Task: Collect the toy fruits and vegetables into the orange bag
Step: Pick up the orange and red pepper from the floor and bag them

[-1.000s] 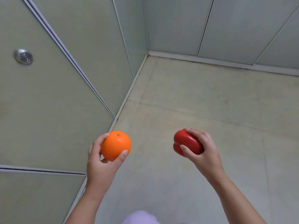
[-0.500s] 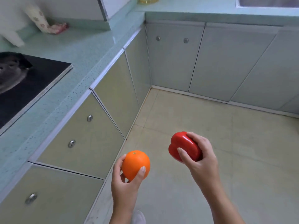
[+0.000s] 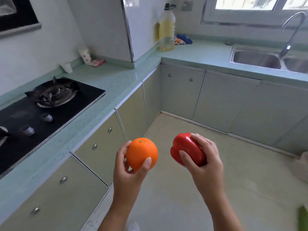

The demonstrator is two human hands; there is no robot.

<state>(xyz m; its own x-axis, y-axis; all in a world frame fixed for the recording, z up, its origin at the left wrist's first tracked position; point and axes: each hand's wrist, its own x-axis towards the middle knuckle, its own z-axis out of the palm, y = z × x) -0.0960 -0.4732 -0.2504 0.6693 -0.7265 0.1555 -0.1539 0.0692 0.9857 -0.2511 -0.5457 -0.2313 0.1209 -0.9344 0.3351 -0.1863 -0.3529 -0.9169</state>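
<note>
A: Left hand wrapped round the toy orange. Right hand clamped on the red toy pepper. Both held up over the floor, close but not touching.

B: Changed since a moment ago?

A: Looking higher now. Only floor and cupboards before; now the counter, stove and sink.

B: Orange bag?

A: Nowhere to be seen. Probably hunting for it, both toys ready to drop in.

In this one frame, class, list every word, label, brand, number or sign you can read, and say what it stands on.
None can be read.
Oil bottle: a yellow label on its side, too blurred to read.
Patterned cup: red spots only, no letters.
Toy orange and red toy pepper: no print showing.
</note>
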